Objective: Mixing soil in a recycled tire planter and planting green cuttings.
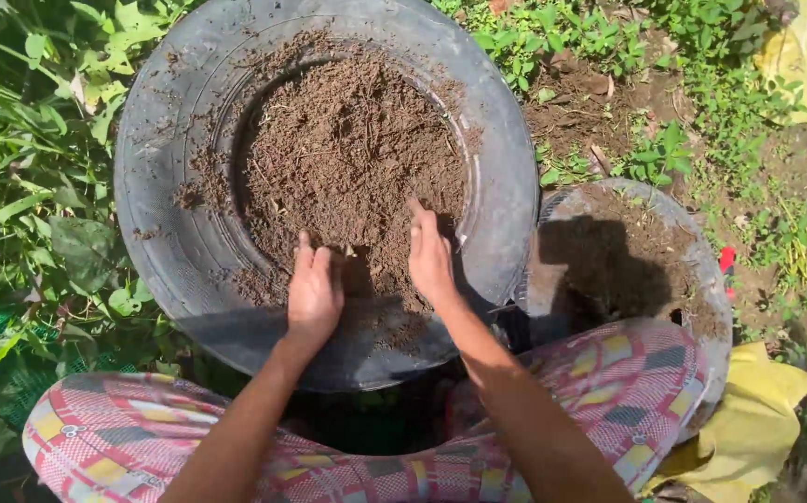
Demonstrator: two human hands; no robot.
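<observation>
A worn grey rubber tyre [156,177] lies flat on the ground, its centre packed with crumbly brown soil [352,154]. The left hand [314,293] rests palm down on the soil at the tyre's near inner edge, fingers together. The right hand [429,256] stands edge-on in the soil just beside it. A second, smaller soil-filled tyre [701,270] sits to the right, and green leafy weeds [31,140] grow around. Pink checked cloth [627,382] covers the person's knees.

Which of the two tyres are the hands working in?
The big tyre on the left; both hands press its soil. The smaller tyre sits untouched to the right.
</observation>
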